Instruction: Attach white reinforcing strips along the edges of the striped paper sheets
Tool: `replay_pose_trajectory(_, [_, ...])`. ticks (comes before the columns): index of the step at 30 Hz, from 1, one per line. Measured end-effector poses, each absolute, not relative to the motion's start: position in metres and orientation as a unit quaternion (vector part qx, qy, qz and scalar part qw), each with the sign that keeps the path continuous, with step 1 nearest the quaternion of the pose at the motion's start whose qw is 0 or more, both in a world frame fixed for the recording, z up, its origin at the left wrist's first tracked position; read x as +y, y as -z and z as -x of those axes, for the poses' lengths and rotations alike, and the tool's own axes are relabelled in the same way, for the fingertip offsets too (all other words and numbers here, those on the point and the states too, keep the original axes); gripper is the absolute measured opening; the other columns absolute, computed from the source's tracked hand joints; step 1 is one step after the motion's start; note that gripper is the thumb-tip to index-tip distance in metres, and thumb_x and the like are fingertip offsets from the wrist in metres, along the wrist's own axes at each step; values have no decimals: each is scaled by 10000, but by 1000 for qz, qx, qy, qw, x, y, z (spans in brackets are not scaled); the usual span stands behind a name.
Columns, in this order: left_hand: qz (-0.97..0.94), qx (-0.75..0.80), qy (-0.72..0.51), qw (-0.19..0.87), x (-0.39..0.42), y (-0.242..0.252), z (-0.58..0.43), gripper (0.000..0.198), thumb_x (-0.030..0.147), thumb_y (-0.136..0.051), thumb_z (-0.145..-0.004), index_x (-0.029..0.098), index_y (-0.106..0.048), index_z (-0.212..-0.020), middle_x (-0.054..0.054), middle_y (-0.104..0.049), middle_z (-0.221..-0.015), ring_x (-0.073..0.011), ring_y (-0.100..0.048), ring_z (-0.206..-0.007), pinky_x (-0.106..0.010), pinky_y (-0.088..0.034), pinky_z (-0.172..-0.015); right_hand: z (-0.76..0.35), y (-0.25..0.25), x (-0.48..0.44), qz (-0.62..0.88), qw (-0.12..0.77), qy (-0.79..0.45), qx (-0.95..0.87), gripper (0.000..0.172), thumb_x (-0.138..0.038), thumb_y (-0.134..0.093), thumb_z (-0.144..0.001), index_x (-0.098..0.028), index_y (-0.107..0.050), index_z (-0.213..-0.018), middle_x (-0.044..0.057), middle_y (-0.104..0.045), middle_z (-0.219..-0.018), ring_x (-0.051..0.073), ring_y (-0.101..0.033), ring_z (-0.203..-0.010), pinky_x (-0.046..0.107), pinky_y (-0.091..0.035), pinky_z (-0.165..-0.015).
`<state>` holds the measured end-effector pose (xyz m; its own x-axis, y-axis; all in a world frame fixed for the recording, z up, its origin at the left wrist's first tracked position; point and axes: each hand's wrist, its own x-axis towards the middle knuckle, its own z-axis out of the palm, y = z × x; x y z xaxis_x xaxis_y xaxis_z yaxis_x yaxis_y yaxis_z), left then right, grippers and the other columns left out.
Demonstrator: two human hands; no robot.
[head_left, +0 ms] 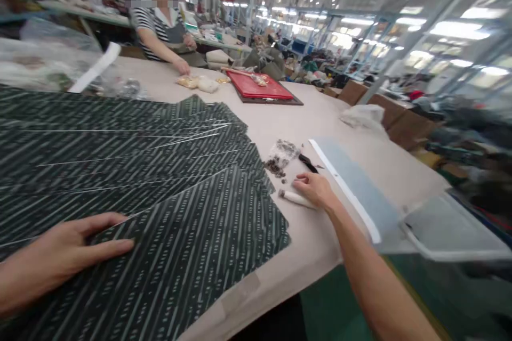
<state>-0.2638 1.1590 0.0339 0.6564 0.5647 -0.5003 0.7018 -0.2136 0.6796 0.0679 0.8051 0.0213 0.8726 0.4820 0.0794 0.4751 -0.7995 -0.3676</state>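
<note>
My left hand [76,250] is closed on the near edge of a dark green striped fabric panel [208,224], thumb on top and fingers tucked beneath. The panel carries rows of pale lettering and lies over more layers of striped fabric [100,154], their edges showing as thin white lines. At the table's right side my right hand [314,187] is low, its fingers curled together; what they hold, if anything, is hidden. A white-handled tool [296,199] with a dark end lies against or just under that hand. Small brown pieces [276,167] lie beyond the fingertips.
Past the right hand are a clear plastic bag [286,150], black thread snips [308,163] and a translucent sheet with a white strip [348,192]. A red tray [260,86] sits farther back. Across the table, a person in a striped top [160,32] reaches toward small bags [198,82].
</note>
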Motion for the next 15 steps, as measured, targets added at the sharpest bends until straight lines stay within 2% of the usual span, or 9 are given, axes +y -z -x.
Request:
replay_pose_trajectory(2, [-773,325,115,533,1154,-42,265,391,525,-764,-667,268,-686,-951,57,-738,-916,-244,-679,-871,-307,-540,-771,-78,-20,807,945,185,-38,-269,232,-395,-680,-770,-176,-757,-759,82,-741,-711,234,-685,-649,308,-469,-569])
replay_pose_trajectory(5, [-742,297,109,591,1151,-44,263,332,411,-760,-697,185,-659,-918,8,-709,-874,-209,-658,-784,-280,-522,-693,-104,-13,800,942,147,-89,-287,278,-508,-693,-742,-250,-750,-657,37,-648,-493,197,-604,-431,300,-387,-416])
replay_pose_trajectory(7, [-722,295,101,617,1151,-41,263,270,358,-749,-707,176,-650,-880,8,-690,-859,-180,-641,-755,-258,-508,-676,-115,-10,795,932,175,-105,-299,262,-530,-696,-740,-286,-755,-665,60,-665,-517,177,-608,-412,293,-402,-398])
replay_pose_trajectory(11, [-705,286,107,640,1150,-39,266,207,305,-730,-718,182,-641,-858,14,-667,-851,-154,-613,-748,-246,-496,-674,-87,-25,807,905,297,-58,-298,282,-607,-764,-608,-328,-743,-633,100,-716,-606,189,-659,-452,252,-438,-371])
replay_pose_trajectory(15, [-703,268,111,649,1151,-39,270,158,281,-705,-744,189,-651,-860,22,-665,-849,-139,-595,-754,-240,-483,-690,-7,-38,859,829,401,-147,-360,234,-491,-771,-681,-273,-746,-763,63,-721,-643,200,-690,-529,234,-555,-458])
